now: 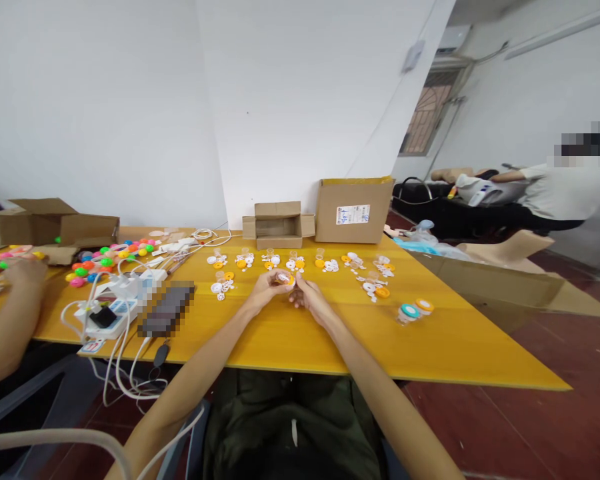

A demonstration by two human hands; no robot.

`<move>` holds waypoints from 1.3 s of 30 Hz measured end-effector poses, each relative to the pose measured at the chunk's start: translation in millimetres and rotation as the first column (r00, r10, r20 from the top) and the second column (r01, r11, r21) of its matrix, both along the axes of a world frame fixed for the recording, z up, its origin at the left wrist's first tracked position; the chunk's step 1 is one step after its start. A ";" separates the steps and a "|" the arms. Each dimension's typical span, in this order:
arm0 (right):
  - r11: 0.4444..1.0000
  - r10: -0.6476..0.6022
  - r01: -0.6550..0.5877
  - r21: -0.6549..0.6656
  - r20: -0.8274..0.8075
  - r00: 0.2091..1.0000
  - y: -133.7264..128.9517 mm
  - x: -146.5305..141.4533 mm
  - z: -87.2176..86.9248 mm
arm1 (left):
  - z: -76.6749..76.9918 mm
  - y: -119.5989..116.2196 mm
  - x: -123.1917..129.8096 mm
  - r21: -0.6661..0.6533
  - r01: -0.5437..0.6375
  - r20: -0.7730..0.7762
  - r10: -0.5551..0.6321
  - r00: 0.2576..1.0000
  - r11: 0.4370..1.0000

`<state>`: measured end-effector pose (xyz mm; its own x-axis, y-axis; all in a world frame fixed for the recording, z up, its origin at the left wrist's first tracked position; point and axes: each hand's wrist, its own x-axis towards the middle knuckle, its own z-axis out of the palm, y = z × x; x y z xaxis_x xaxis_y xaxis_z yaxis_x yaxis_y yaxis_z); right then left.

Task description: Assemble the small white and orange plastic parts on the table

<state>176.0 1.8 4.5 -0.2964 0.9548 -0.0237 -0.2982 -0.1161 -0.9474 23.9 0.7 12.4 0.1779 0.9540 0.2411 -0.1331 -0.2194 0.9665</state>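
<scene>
Over the middle of the yellow table, my left hand (264, 292) is closed round a small clear plastic jar with an orange lid (285, 279). The jar is tilted. At its lidded end, the thumb and fingers of my right hand (311, 300) pinch the orange rim, and its other fingers curl below. Beyond my hands lie several groups of parts: clear cups (320, 253), orange rings (381, 292) and white gear-like discs (217, 288). To the right stand two capped jars, a teal-lidded jar (409, 312) and an orange-lidded jar (424, 306).
A power strip (115, 313) with white cables and a dark blurred phone-like slab (167, 310) lie left. Colourful balls (100, 263) lie beyond, near a co-worker's arm (15, 307). An open carton (279, 227) and a larger box (353, 212) stand at the back. Another person sits far right.
</scene>
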 end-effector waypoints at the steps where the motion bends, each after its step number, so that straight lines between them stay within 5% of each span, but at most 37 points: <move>1: 1.000 0.002 -0.002 0.000 -0.003 1.000 -0.3 0.4 0.3 | -0.2 0.1 0.0 0.000 -0.001 -0.002 0.001 1.000 1.000; 20: 0.997 0.053 -0.056 0.048 0.064 0.997 1.4 2.4 -3.7 | 3.8 -3.8 1.2 -0.018 0.067 -0.030 -0.067 0.997 0.998; 39: 0.999 0.041 -0.042 0.019 0.068 0.997 2.4 2.8 -5.6 | -8.3 6.7 1.5 0.081 -0.134 -0.096 0.141 0.985 0.988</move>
